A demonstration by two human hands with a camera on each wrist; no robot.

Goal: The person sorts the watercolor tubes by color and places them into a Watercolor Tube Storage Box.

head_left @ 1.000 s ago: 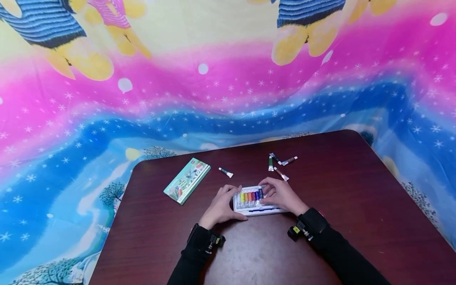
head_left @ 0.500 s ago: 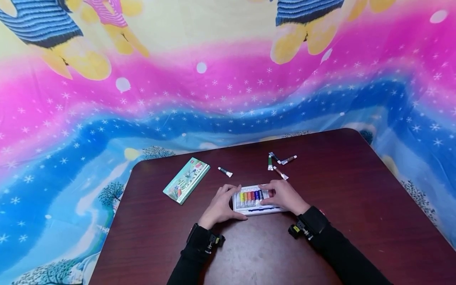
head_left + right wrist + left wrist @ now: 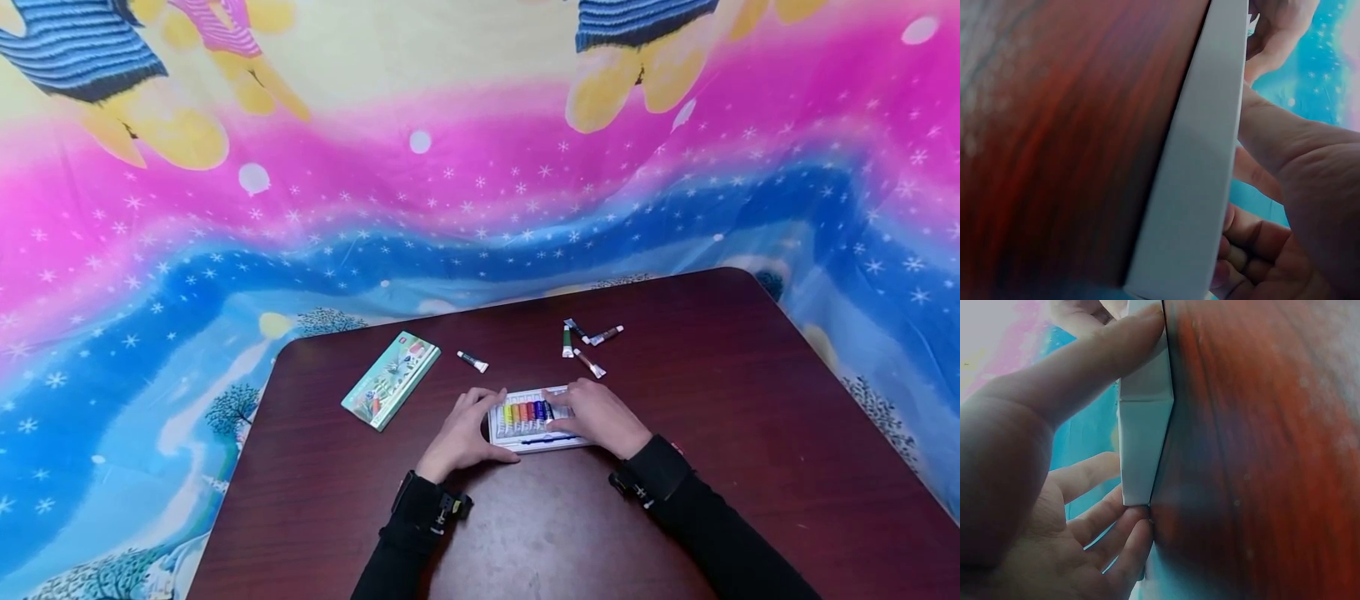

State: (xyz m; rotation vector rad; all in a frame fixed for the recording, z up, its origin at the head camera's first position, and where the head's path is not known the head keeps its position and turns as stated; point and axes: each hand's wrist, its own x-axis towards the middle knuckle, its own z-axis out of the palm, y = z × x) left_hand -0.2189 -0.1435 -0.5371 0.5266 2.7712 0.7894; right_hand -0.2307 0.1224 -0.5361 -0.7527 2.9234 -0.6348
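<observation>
A white tray [image 3: 529, 397] lies on the table, holding a row of coloured paint tubes [image 3: 523, 413] and a blue paintbrush [image 3: 551, 440] along its near side. My left hand [image 3: 462, 433] grips its left end, thumb on the near wall [image 3: 1142, 450] and fingers round the far corner. Over the right part of the tray, my right hand [image 3: 606, 417] pinches a dark paint tube [image 3: 549, 411] at the row's end between thumb and fingers. In the right wrist view the tray's side wall [image 3: 1188, 169] hides the tubes, and the other fingers curl beyond it.
Left of the tray lies a green printed box [image 3: 392, 381]. A single dark tube [image 3: 472, 361] sits behind the tray. Farther right are a green tube [image 3: 567, 342], a brown tube [image 3: 606, 335], a dark tube [image 3: 577, 330] and a reddish tube [image 3: 589, 363]. A patterned cloth [image 3: 480, 208] hangs behind the table.
My right hand has shifted slightly left and lower over the tray, its fingers closing in at the dark tube. My left hand keeps its hold on the tray.
</observation>
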